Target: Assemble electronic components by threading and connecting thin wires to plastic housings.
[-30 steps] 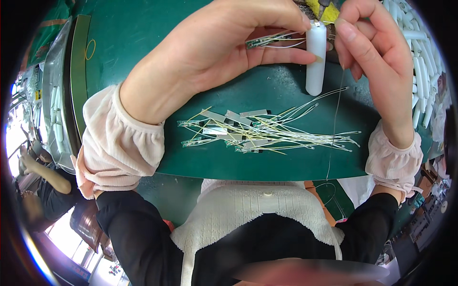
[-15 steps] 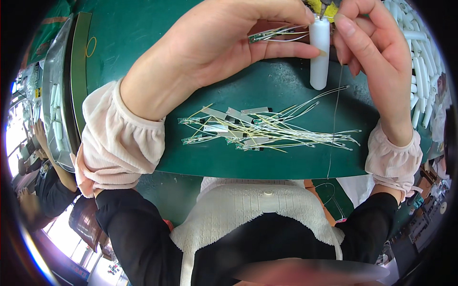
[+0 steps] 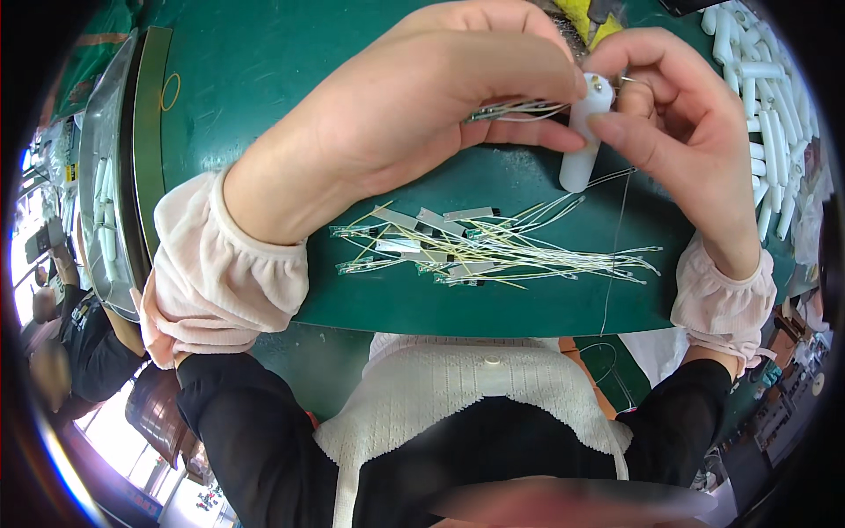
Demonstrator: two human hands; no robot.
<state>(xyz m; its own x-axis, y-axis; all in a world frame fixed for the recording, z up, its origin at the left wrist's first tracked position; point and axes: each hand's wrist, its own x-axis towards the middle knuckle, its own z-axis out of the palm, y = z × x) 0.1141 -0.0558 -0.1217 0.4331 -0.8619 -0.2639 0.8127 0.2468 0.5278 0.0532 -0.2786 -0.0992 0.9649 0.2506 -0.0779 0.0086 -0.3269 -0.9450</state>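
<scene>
Between my hands a white plastic tube (image 3: 579, 163) stands slightly tilted, a small metal contact showing on its top end. My left hand (image 3: 440, 88) grips it from the left with thumb and fingers. A small green circuit board with thin white wires (image 3: 519, 109) sits under that palm, its wires reaching toward the tube. My right hand (image 3: 682, 123) closes on the tube from the right, thumb on its side and index finger by the top. A thin grey wire (image 3: 620, 216), like solder, hangs below the right hand; its hold is partly hidden. Behind is a soldering iron tip (image 3: 600, 11).
Several circuit boards with white and yellow wires (image 3: 493, 246) lie bundled on the green table (image 3: 370, 304). A yellow sponge (image 3: 576, 11) is at the back. White tubes (image 3: 775, 132) pile up at right. A rubber band (image 3: 171, 91) and a tray (image 3: 110, 238) are left, with another person (image 3: 92, 339) beyond.
The tube has come down toward me, away from the soldering iron tip, and tilted so its top end shows. My right hand has moved in from beside it to touch it.
</scene>
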